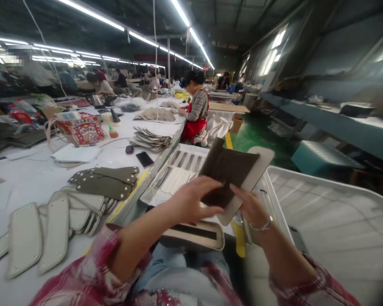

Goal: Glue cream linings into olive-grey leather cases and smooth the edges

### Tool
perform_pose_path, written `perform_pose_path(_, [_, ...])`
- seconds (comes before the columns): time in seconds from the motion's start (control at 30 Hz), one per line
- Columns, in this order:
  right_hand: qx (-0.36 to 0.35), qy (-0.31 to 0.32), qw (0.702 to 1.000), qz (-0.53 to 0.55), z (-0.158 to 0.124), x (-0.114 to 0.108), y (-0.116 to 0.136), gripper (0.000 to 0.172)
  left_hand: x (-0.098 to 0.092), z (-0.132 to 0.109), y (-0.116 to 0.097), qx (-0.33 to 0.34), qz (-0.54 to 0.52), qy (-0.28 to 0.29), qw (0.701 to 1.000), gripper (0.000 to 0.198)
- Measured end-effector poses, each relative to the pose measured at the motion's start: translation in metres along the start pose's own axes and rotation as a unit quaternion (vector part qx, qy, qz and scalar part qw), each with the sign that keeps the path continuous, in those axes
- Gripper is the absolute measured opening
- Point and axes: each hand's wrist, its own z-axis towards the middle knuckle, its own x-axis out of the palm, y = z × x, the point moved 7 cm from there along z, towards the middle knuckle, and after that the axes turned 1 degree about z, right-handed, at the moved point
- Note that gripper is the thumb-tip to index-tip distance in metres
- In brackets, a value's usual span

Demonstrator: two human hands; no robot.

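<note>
A dark brown, leather-like folded piece (pixel 231 163) with a pale grey panel (pixel 260 163) behind it is held up tilted in front of me. My right hand (pixel 250 206) grips its lower right side, thumb on the dark face and the other fingers mostly hidden. Fingers stretched out and apart, my left hand (pixel 199 197) lies against the lower left of the dark face. Below both hands, by my lap, sits a dark-edged bag-like piece (pixel 194 231) with a beige face and a black strip.
Pale grey panels (pixel 25 238) and olive studded pieces (pixel 105 180) lie on the white table at left, near a phone (pixel 144 159). A white compartment tray (pixel 187 159) stands ahead, a large white bin (pixel 338 216) at right. A co-worker in a red apron (pixel 196 114) sits farther along.
</note>
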Motion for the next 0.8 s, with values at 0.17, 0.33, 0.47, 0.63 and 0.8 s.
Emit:
perform_pose_path(0.17, [0.012, 0.056, 0.998, 0.016, -0.023, 0.022, -0.013, 0.040, -0.045, -0.071, 0.072, -0.205, -0.126, -0.177, 0.954, 0.099])
perform_pose_path(0.33, [-0.084, 0.050, 0.963, -0.252, -0.029, 0.040, -0.012, 0.048, 0.026, -0.094, 0.095, -0.256, -0.369, -0.055, 0.892, 0.033])
perform_pose_path(0.47, [-0.115, 0.094, 0.904, -0.401, -0.037, 0.041, -0.015, 0.065, 0.041, -0.105, 0.107, -0.277, -0.314, -0.044, 0.907, 0.024])
perform_pose_path(0.63, [-0.172, 0.142, 0.832, -0.509, -0.052, 0.044, -0.017, 0.081, 0.040, -0.127, 0.116, -0.307, -0.283, 0.030, 0.908, 0.044])
perform_pose_path(0.8, [-0.255, 0.192, 0.779, -0.540, -0.056, 0.079, -0.018, 0.090, 0.003, -0.161, 0.136, -0.382, -0.187, -0.072, 0.902, 0.046])
